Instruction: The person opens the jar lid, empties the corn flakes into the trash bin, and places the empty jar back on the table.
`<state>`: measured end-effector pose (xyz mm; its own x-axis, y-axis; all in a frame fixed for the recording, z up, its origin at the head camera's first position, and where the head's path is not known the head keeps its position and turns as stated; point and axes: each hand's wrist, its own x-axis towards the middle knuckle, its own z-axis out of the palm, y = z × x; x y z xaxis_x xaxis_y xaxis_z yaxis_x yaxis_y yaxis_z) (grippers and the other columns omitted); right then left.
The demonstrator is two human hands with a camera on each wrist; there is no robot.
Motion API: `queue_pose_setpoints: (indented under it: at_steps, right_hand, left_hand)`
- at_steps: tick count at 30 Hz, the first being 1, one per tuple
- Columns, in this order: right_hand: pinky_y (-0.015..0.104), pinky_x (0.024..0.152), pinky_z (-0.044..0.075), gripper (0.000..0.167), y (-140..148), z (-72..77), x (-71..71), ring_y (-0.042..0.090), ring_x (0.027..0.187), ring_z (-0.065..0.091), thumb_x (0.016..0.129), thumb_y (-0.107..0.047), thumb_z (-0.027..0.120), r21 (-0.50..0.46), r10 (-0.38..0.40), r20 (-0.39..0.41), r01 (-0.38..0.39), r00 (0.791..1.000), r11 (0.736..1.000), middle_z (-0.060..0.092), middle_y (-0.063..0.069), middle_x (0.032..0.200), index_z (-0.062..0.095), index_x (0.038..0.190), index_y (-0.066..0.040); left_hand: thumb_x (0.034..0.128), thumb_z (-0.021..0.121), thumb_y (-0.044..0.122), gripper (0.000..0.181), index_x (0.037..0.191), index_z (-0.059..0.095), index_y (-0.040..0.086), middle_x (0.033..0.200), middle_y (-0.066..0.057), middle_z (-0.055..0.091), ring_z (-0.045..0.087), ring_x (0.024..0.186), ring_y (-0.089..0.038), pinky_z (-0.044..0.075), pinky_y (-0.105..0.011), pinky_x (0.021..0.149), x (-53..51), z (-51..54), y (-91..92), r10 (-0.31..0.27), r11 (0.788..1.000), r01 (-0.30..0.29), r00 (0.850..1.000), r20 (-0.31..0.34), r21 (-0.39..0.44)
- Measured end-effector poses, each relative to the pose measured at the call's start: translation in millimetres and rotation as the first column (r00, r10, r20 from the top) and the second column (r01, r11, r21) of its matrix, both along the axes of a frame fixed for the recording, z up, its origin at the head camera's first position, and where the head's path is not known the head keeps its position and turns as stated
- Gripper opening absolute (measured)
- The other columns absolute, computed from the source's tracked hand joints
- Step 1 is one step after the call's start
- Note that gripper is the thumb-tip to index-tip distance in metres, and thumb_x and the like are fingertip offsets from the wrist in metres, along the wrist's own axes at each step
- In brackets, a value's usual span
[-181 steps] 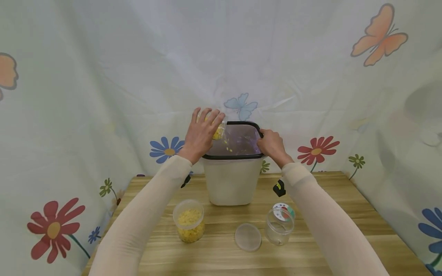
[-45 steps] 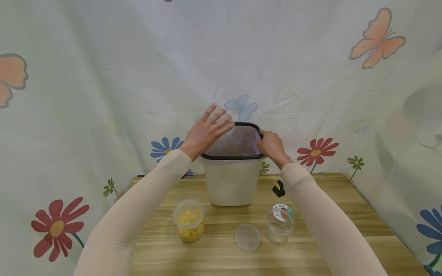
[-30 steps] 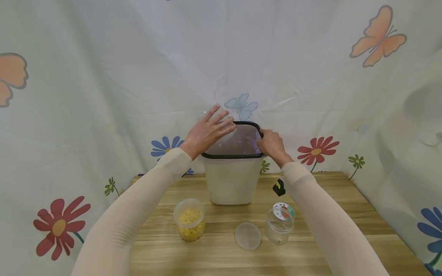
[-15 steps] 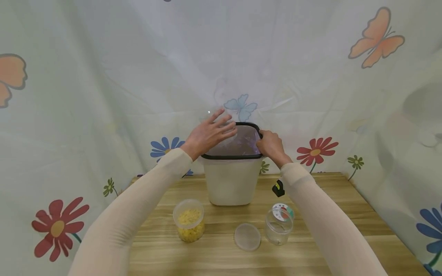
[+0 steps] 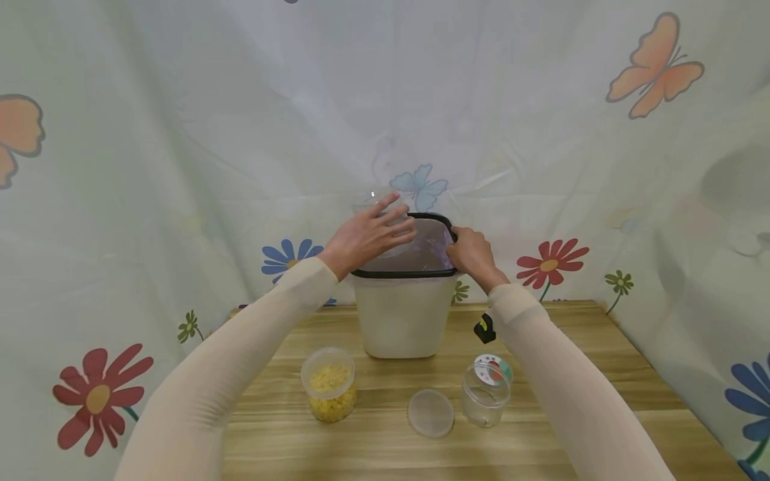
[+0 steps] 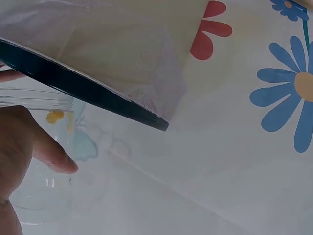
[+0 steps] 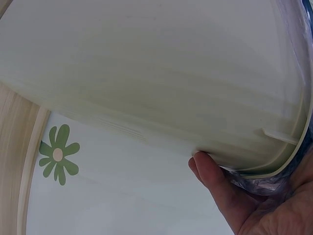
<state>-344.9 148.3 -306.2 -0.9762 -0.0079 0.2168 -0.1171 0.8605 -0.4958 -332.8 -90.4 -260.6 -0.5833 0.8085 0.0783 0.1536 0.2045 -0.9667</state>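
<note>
My left hand (image 5: 374,235) grips a clear plastic jar (image 6: 36,200), tipped mouth-down over the left side of a white trash bin (image 5: 406,317). One yellow bit (image 6: 55,116) clings inside near the jar's threaded neck. In the head view the hand hides most of the jar. My right hand (image 5: 473,252) holds the bin's black rim (image 5: 415,273) at its right side, thumb outside against the wall in the right wrist view. A thin clear liner (image 5: 430,240) lines the bin. What lies at its bottom is hidden.
On the wooden table (image 5: 385,454) stand an open tub of yellow flakes (image 5: 331,394) at left and a clear jar (image 5: 484,404) at right. Between them lies a translucent lid (image 5: 431,413). A printed round lid (image 5: 493,369) and a black-yellow object (image 5: 484,329) sit near the right forearm.
Six seconds ago yellow pieces were falling from the jar into the bin; now none fall. My left hand has tipped the jar further and lately shifted slightly right and down. The right hand stays put.
</note>
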Motion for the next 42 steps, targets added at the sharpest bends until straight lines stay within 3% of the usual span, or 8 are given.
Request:
queue_pose_setpoints:
  at_steps: [10, 17, 23, 26, 30, 34, 39, 42]
  right_hand:
    - [0.031, 0.05, 0.034, 0.063, 0, 1.5, 0.2, 0.014, 0.048, 0.029, 0.088, -0.008, 0.042, -0.007, -0.002, 0.015, 0.002, 1.0, 1.0, 0.066, 0.023, 0.102, 0.037, 0.151, -0.006]
    - [0.035, 0.057, 0.039, 0.063, -1, 1.9, 1.5, 0.022, 0.056, 0.04, 0.088, -0.008, 0.041, 0.0, 0.0, 0.005, 0.0, 1.0, 1.0, 0.06, 0.025, 0.13, 0.038, 0.151, -0.006]
    - [0.033, 0.053, 0.037, 0.063, -2, 2.6, 1.2, 0.02, 0.053, 0.037, 0.087, -0.008, 0.041, -0.007, -0.003, 0.004, 0.003, 1.0, 1.0, 0.063, 0.025, 0.123, 0.039, 0.15, -0.006]
    - [0.032, 0.051, 0.035, 0.064, -2, 3.2, 1.2, 0.017, 0.05, 0.032, 0.087, -0.008, 0.041, -0.01, -0.006, 0.01, 0.006, 1.0, 1.0, 0.066, 0.024, 0.111, 0.038, 0.151, -0.007]
    - [0.032, 0.051, 0.035, 0.064, -1, 2.7, 2.6, 0.016, 0.049, 0.032, 0.087, -0.008, 0.041, -0.008, -0.01, 0.013, 0.01, 1.0, 1.0, 0.067, 0.024, 0.105, 0.038, 0.151, -0.007]
    - [0.032, 0.051, 0.035, 0.064, -1, 2.0, 2.7, 0.016, 0.05, 0.032, 0.087, -0.008, 0.041, -0.008, -0.011, 0.014, 0.011, 1.0, 1.0, 0.067, 0.022, 0.102, 0.038, 0.151, -0.007]
    - [0.032, 0.053, 0.037, 0.064, 0, 2.9, 2.5, 0.018, 0.052, 0.035, 0.086, -0.008, 0.042, -0.005, -0.01, 0.004, 0.01, 1.0, 1.0, 0.065, 0.024, 0.118, 0.038, 0.15, -0.006]
    - [0.032, 0.051, 0.036, 0.064, 0, 3.2, 2.2, 0.017, 0.051, 0.034, 0.087, -0.008, 0.042, -0.004, -0.015, 0.008, 0.015, 1.0, 1.0, 0.067, 0.024, 0.113, 0.038, 0.15, -0.007]
  left_hand:
    - [0.0884, 0.073, 0.022, 0.1, 0.158, 0.002, 0.034, 0.167, 0.004, 0.009, 0.011, 0.154, -0.026, -0.003, -0.058, 0.123, 3.0, 0.8, -1.0, 0.008, 1.0, -0.008, 1.0, 0.008, -0.021]
    - [0.0868, 0.075, 0.021, 0.1, 0.158, 0.006, 0.033, 0.166, 0.003, 0.014, 0.012, 0.154, -0.025, -0.004, -0.057, 0.123, 5.2, 14.3, -7.0, -0.012, 1.0, 0.012, 1.0, -0.015, 0.012]
    - [0.0854, 0.076, 0.016, 0.102, 0.158, 0.006, 0.033, 0.166, 0.003, 0.012, 0.011, 0.154, -0.024, -0.006, -0.057, 0.122, 8.0, 24.1, -9.4, -0.014, 0.999, 0.016, 0.999, -0.049, 0.043]
    - [0.0863, 0.075, 0.016, 0.102, 0.158, 0.005, 0.034, 0.166, 0.004, 0.011, 0.009, 0.154, -0.024, -0.007, -0.057, 0.122, 7.7, 21.5, -6.9, -0.004, 1.0, 0.005, 1.0, -0.028, 0.015]
    - [0.0891, 0.072, 0.016, 0.099, 0.158, 0.004, 0.034, 0.167, 0.004, 0.011, 0.009, 0.154, -0.024, -0.006, -0.056, 0.123, 5.5, 9.5, -1.5, -0.001, 0.999, 0.003, 1.0, 0.03, -0.051]
    - [0.0902, 0.071, 0.019, 0.097, 0.158, 0.004, 0.036, 0.167, 0.005, 0.01, 0.009, 0.155, -0.022, -0.004, -0.055, 0.123, 3.8, 0.7, 0.7, -0.002, 0.997, 0.004, 1.0, 0.026, -0.072]
    - [0.0902, 0.071, 0.02, 0.097, 0.158, 0.003, 0.036, 0.167, 0.006, 0.01, 0.008, 0.155, -0.022, -0.005, -0.056, 0.123, 4.8, 4.0, 0.2, -0.013, 0.997, 0.015, 1.0, 0.021, -0.076]
    - [0.0898, 0.072, 0.02, 0.097, 0.158, 0.004, 0.036, 0.166, 0.006, 0.012, 0.009, 0.155, -0.023, -0.005, -0.056, 0.123, 4.7, 10.6, -1.8, -0.02, 0.998, 0.021, 1.0, 0.017, -0.065]
